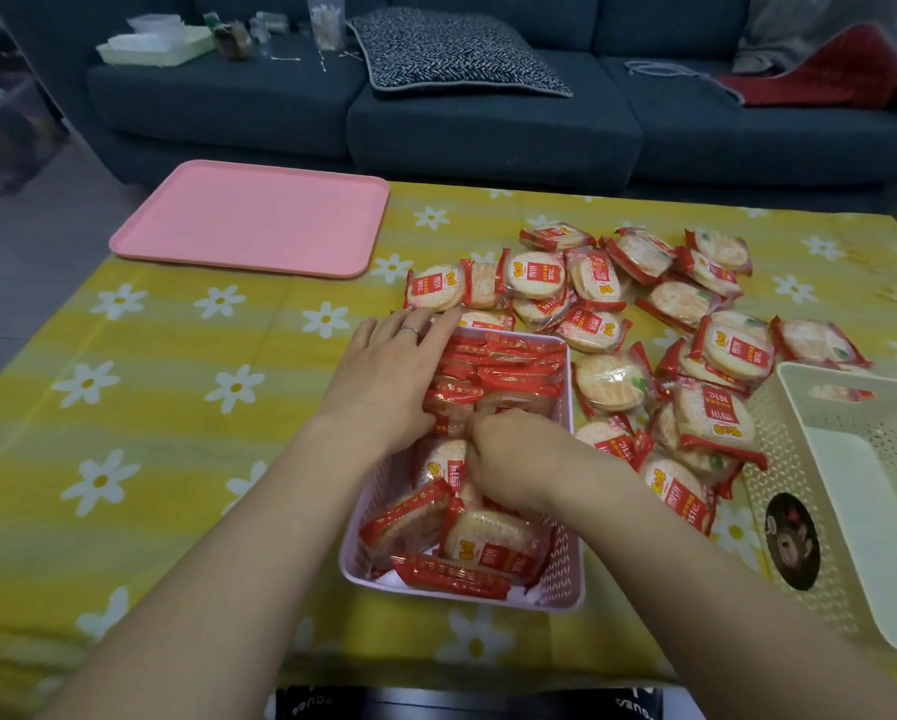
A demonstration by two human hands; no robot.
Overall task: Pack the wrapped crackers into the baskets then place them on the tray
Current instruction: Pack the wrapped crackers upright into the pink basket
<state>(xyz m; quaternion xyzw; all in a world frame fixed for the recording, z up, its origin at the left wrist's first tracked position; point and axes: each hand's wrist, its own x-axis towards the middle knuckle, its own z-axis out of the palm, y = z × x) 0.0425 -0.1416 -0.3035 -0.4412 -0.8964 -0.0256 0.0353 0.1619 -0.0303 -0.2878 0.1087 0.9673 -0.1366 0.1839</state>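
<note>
Across the far side of the room runs a dark sofa (488, 111), with a speckled cushion (457, 52) lying on its seat. Nearer, a yellow flowered tablecloth (150, 397) covers the table. A pink tray (251, 218) sits at the cloth's far left corner, well apart from everything else. At the right edge stands a cream basket (862, 491). Between it and the centre lies a loose heap of wrapped crackers (659, 324), spread over the cloth. A pink basket (462, 589) stands at the centre, packed with crackers standing on edge at its far end and lying flatter at its near end. Both hands are in this basket, close together. The left hand (389, 376), a ring on one finger, lies with fingers straight against the upright crackers. The right hand (519, 459) has its fingers curled down among the packets; whether it pinches one I cannot tell.
</note>
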